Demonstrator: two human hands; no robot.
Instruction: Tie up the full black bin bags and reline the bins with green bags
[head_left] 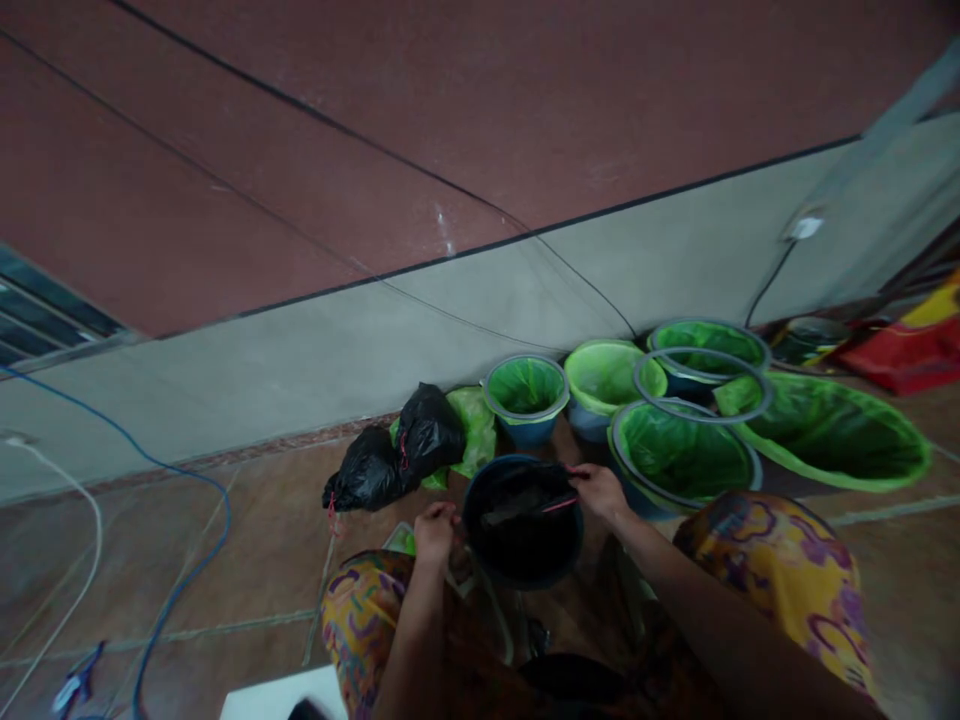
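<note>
Between my knees stands a dark bin (pixel 480 562) with a black plastic bag (pixel 517 500) inside it. A pink drawstring (pixel 559 504) crosses the bag near its right side. My right hand (pixel 600 490) pinches the black bag at the bin's right rim. At the bin's left edge, my left hand (pixel 436 532) has its fingers curled together; whatever they hold, if anything, is hidden. Two tied black bags (pixel 431 425) with pink strings lie on the floor, just beyond my left hand.
Along the wall stand several bins lined with green bags, among them a small bin (pixel 526 425) and a wide one (pixel 686 500). A loose grey ring (pixel 765 395) rests across the right-hand bins. A blue hose (pixel 217 545) and a white cable (pixel 96 535) run at left.
</note>
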